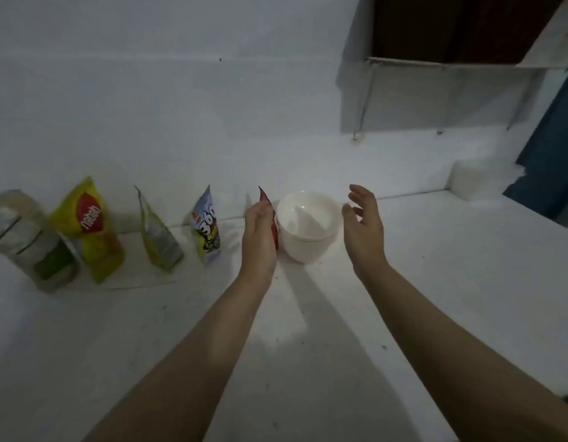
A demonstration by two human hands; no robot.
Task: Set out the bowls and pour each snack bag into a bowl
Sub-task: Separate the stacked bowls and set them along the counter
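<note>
Where both hands reach: white bowls (308, 226) between left hand (258, 237) and right hand (365, 228).

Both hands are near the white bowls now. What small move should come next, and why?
Probably bring both hands in to grip the white bowl stack. The left hand and right hand flank it with open fingers and hold nothing. The bowls appear nested, none set out, and the snack bags stand along the wall.
</note>
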